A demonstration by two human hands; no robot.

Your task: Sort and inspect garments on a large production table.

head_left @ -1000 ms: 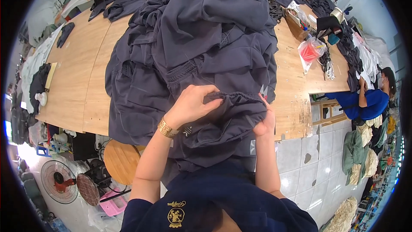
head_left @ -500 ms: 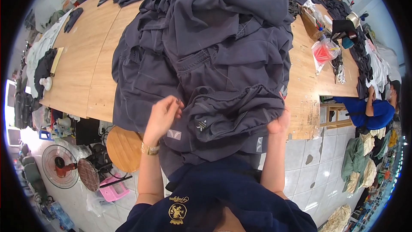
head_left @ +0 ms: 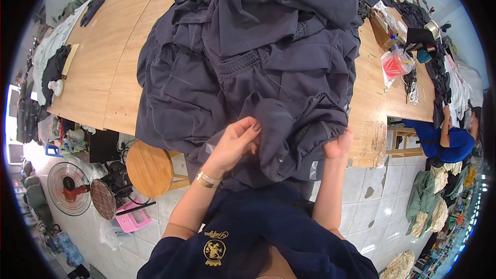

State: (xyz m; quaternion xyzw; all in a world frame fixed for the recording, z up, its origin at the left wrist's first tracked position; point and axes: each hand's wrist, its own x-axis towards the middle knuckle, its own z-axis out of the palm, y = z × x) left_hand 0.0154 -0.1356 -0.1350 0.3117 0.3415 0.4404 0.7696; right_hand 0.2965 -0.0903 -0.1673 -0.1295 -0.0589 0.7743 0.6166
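A dark grey garment (head_left: 281, 139) with a gathered elastic edge lies bunched in front of me. My right hand (head_left: 339, 143) is closed on that gathered edge at the garment's right side. At the left side of the same cloth, my left hand (head_left: 238, 142) has thumb and fingers pinched together against a fold. Whatever is between those fingertips is too small to make out. Beneath and beyond spreads a large pile of similar dark grey garments (head_left: 178, 88), one with an elastic waistband (head_left: 240, 65) facing up. Some cloth hangs over the table's near edge.
The wooden table (head_left: 116, 57) carries a plastic bag with red contents (head_left: 397, 64), white cord (head_left: 413, 93) and dark cloth. Left of me stand a round wooden stool (head_left: 150, 169), a fan (head_left: 70, 188) and a pink plastic stool (head_left: 133, 216). A person in blue (head_left: 439, 139) is at right.
My left hand has moved right, up to the garment. The left part of the cloth has folded over and covers the small pale mark seen before. My right hand keeps its hold.
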